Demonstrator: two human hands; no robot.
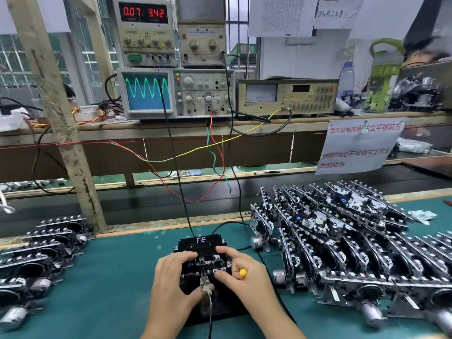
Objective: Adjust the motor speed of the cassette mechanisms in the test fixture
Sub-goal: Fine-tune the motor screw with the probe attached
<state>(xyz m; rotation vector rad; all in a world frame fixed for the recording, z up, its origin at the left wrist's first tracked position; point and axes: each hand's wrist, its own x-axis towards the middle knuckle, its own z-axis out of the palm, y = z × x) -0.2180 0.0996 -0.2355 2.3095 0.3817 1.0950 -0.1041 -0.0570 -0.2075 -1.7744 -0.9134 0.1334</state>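
A black cassette mechanism (204,263) sits in the test fixture (215,307) at the middle front of the green bench, with a black cassette marked "FE" (201,243) on it. My left hand (171,285) grips the mechanism's left side, its thumb by a metal clip (206,285) with a wire at the front edge. My right hand (242,277) holds a small screwdriver with a yellow end (242,272) while its fingers press on the mechanism's right side. The oscilloscope (146,94) shows a green sine wave. A red display (143,12) reads 007 942.
Several finished-looking mechanisms are stacked at the left (41,255) and a large pile lies at the right (354,241). Wires (210,167) hang from the instrument shelf (171,126) to the fixture. A wooden post (61,118) stands at left. A paper notice (359,145) hangs at right.
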